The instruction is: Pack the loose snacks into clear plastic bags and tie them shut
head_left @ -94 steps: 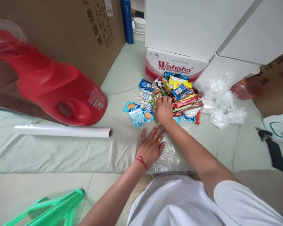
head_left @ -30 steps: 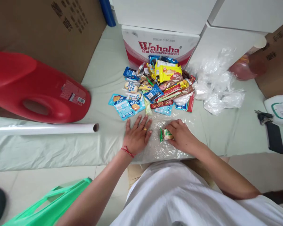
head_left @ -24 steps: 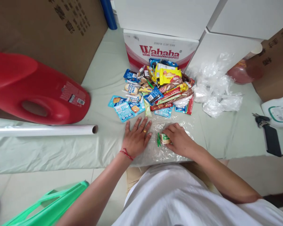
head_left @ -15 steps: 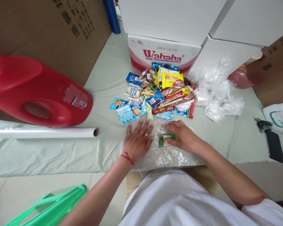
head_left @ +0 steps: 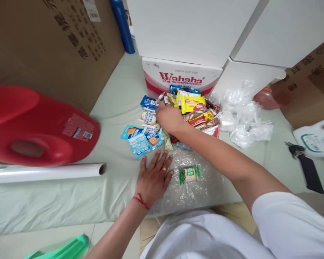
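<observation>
My left hand (head_left: 153, 180) lies flat with fingers spread, pressing the left part of a clear plastic sheet (head_left: 175, 199) on the cloth. To its right on the plastic sits a small wrapped biscuit (head_left: 189, 173) with green ends, touched by neither hand. My right hand (head_left: 169, 116) reaches across into the heap of packaged snacks, its fingers curled down at the heap's left side. What they hold, if anything, is hidden. Near those fingers are a dark blue packet (head_left: 149, 102) and round biscuits in clear wrappers (head_left: 149, 117). A yellow packet (head_left: 193, 104) lies right of the hand.
Behind the heap stands a Wahaha carton (head_left: 182, 75). Crumpled clear plastic bags (head_left: 243, 115) lie to the right, with keys and a black case (head_left: 310, 172) beyond. At left are a red jug (head_left: 43, 129) and a white film roll (head_left: 48, 172).
My right hand has let go of the green-ended biscuit, leaving it on the plastic, and has moved forward and left into the snack heap. The left hand stays flat. The view has tilted upward.
</observation>
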`<state>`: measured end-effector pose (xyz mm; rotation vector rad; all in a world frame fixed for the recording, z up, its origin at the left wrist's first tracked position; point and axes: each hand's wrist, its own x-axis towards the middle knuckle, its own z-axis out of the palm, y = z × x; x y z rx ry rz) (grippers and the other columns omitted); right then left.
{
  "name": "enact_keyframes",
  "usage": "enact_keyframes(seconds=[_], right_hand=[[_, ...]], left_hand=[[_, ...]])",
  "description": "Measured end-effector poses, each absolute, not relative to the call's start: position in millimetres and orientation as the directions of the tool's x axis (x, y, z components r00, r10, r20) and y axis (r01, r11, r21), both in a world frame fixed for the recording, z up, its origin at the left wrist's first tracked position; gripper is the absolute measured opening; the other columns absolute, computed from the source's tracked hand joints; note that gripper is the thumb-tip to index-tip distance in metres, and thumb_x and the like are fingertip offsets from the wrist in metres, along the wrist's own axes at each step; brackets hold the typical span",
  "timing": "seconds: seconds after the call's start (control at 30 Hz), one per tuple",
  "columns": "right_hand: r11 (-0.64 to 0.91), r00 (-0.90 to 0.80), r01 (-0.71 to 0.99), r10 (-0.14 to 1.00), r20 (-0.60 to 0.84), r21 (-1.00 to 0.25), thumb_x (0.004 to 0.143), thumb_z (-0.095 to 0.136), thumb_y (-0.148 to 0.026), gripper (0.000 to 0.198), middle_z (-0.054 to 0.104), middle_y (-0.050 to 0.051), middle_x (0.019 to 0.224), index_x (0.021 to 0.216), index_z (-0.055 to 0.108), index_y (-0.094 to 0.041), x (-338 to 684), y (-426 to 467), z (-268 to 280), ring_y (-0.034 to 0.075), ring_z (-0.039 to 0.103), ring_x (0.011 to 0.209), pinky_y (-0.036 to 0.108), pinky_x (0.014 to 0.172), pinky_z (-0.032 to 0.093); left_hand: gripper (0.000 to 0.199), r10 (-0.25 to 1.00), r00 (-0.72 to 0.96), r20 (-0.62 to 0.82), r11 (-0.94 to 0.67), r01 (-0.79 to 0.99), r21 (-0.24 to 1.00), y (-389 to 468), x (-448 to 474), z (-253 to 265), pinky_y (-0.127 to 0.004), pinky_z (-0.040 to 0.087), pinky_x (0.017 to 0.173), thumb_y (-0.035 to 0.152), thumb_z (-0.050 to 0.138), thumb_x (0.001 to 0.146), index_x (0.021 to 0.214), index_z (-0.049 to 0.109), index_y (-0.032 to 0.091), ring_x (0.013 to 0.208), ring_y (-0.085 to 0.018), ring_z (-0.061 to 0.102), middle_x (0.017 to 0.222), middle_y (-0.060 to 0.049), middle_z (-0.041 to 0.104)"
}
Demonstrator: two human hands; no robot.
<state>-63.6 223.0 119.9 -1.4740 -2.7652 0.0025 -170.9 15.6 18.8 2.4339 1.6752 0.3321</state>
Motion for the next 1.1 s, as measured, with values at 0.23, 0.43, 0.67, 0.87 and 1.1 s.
enact_keyframes(seconds=[0.23, 0.43, 0.67, 0.87, 1.1], right_hand=[[0.508, -0.507, 0.861, 0.861, 0.034, -0.032, 0.107, 0.032, -0.013, 0.037, 0.069, 0.019, 0.126, 0.130, 0.061, -0.011, -62, 213, 130, 0.026, 0.070, 0.102, 0.036, 0.083, 0.053], [0.270, -0.179, 0.693, 0.963, 0.203, -0.668, 0.102, 0.053, -0.034, 0.018, 0.065, 0.003, 0.081, 0.095, 0.061, -0.020, 24, 160, 155, 0.017, 0.060, 0.073, 0.027, 0.067, 0.047], [-0.396, 0.095, 0.043, 0.916, -0.391, -0.917, 0.073, 0.084, -0.051, 0.041, 0.040, -0.009, 0.060, 0.081, 0.057, -0.022, 97, 47, 118, 0.004, 0.025, 0.043, 0.020, 0.042, 0.014], [-0.470, 0.125, 0.023, 0.877, -0.464, -0.883, 0.078, 0.074, -0.051, 0.035, 0.038, -0.010, 0.055, 0.083, 0.058, -0.021, 78, 2, 83, 0.007, 0.027, 0.045, 0.021, 0.044, 0.018], [-0.108, 0.088, 0.675, 0.994, -0.065, -0.730, 0.096, 0.056, -0.042, 0.023, 0.064, 0.008, 0.104, 0.104, 0.062, -0.020, 87, -6, 66, 0.019, 0.059, 0.077, 0.035, 0.071, 0.051]], left_hand=[[0.053, 0.933, 0.348, 0.087, -0.358, 0.890, 0.282, 15, -170, 18, -0.070, 0.007, 0.128, 0.042, 0.037, 0.108, 0.159, 0.045, 0.028, 0.156, -0.034, 0.035, 0.168, -0.006, 0.038], [0.053, 0.939, 0.335, 0.078, -0.342, 0.882, 0.323, 14, -170, 21, -0.068, 0.006, 0.130, 0.044, 0.037, 0.108, 0.159, 0.044, 0.030, 0.158, -0.032, 0.033, 0.167, -0.005, 0.040], [0.055, 0.937, 0.340, 0.076, -0.346, 0.883, 0.318, 14, -169, 19, -0.070, 0.002, 0.129, 0.044, 0.035, 0.108, 0.160, 0.042, 0.029, 0.159, -0.033, 0.031, 0.169, -0.006, 0.037], [0.056, 0.936, 0.344, 0.072, -0.350, 0.892, 0.286, 14, -168, 20, -0.071, 0.005, 0.127, 0.045, 0.033, 0.108, 0.161, 0.041, 0.028, 0.158, -0.034, 0.032, 0.169, -0.007, 0.036], [0.055, 0.938, 0.338, 0.080, -0.347, 0.891, 0.294, 16, -167, 20, -0.072, 0.009, 0.126, 0.044, 0.037, 0.107, 0.160, 0.043, 0.030, 0.156, -0.036, 0.036, 0.167, -0.008, 0.040]])
